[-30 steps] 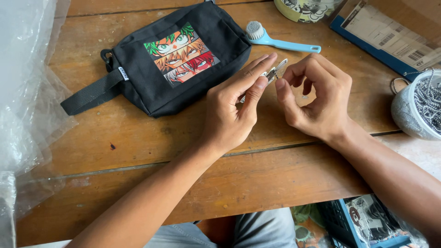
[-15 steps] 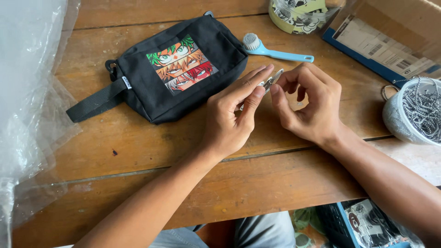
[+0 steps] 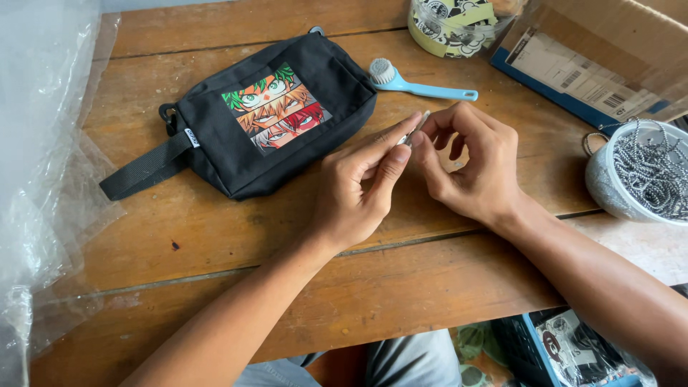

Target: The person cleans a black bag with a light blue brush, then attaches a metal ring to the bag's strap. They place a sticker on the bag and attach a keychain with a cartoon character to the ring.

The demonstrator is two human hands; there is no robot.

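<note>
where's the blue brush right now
In the head view, the blue brush lies on the wooden table toward the far edge, just right of the black pouch, beyond both hands.

Worn wooden plank surface (image 3: 215, 244), brown, scuffed, seamed lengthwise by dark gaps between the boards. Soft, even daylight across the grain, without hard shadows. Crumpled clear plastic sheeting (image 3: 36, 143) draped along the left edge. Below the near edge, a dim strip of cluttered floor (image 3: 487, 351), too dark to make out.
</note>
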